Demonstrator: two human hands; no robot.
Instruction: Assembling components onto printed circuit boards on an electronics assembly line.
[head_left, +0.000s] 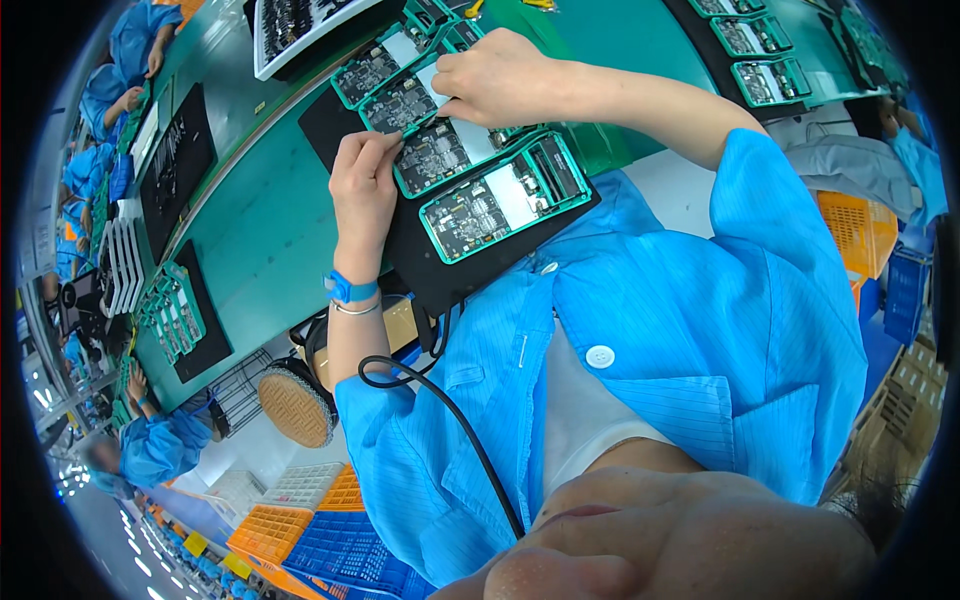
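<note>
My left hand (364, 185), a blue band on its wrist, has thumb and fingers pinched at the corner of a green-framed circuit board (433, 158). My right hand (500, 80) comes across from the right, fingers bent together over the seam between that board and the one beyond it (398, 103). What either set of fingertips holds is too small or hidden to make out. Closest to my body is another green-framed board (475, 218), with a pale rectangular panel beside its chips. Several such units lie in a row on a black mat (425, 262).
A white tray (262, 62) with small dark parts stands beyond the row. More framed boards (768, 82) lie to the right and others (172, 318) on the left bench. A black cable (462, 425) crosses my shirt. Co-workers (165, 445) sit along the bench.
</note>
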